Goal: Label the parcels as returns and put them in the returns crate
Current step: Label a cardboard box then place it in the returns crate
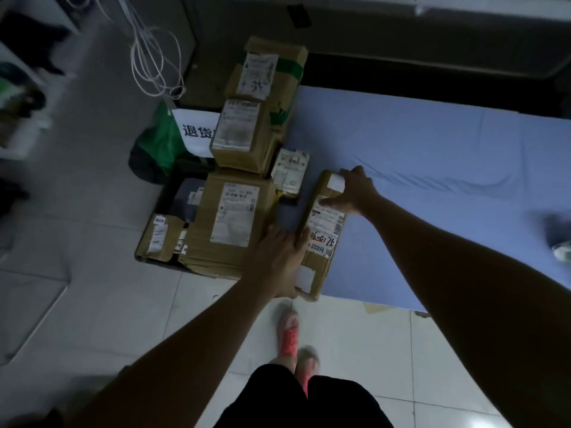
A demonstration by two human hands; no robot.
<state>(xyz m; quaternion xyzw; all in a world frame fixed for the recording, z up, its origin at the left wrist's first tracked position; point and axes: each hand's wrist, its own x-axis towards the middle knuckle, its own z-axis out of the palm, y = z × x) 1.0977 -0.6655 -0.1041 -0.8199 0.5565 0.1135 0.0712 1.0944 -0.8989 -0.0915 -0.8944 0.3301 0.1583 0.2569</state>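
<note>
Head view: we grip a labelled parcel (pixel 323 231) at the blue sheet's (pixel 432 168) edge, left hand (pixel 278 262) clasping its near end, right hand (pixel 352 193) its far end.

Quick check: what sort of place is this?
Likely a small back room or home parcel corner: tiled floor, a blue-sheeted surface, and labelled cardboard parcels piled by a returns sign.

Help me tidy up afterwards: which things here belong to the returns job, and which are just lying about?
Job: parcel in hand, held by left hand and right hand; stacked parcels; returns sign; crate.
Lying about: white cables; green bag.
</note>
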